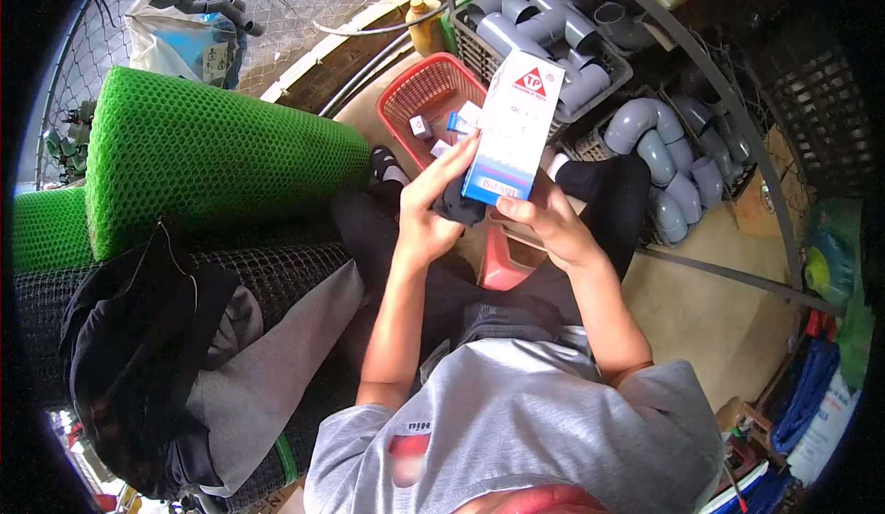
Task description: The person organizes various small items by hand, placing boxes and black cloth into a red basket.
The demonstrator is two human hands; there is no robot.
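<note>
Upright between my hands is a white and blue cardboard box (pixel 518 127) with a red triangle logo marked TP. My left hand (pixel 431 187) is closed along its left side, fingertips against the cardboard. A dark, bunched thing (pixel 458 204) shows under that hand; I cannot make out its kind. My right hand (pixel 553 224) grips the lower right corner, its thumb on the blue bottom band. Just behind the box stands a red plastic basket (pixel 392 104) with several small boxes (pixel 420 127) in it, partly covered by my hand and the box.
Crates of grey pipe fittings (pixel 645 127) stand at the back and right. A green mesh roll (pixel 221 141) lies to my left, near a dark jacket (pixel 138 330). Between my legs is a pink plastic stool (pixel 500 260). A yellow bottle (pixel 425 30) stands behind the basket.
</note>
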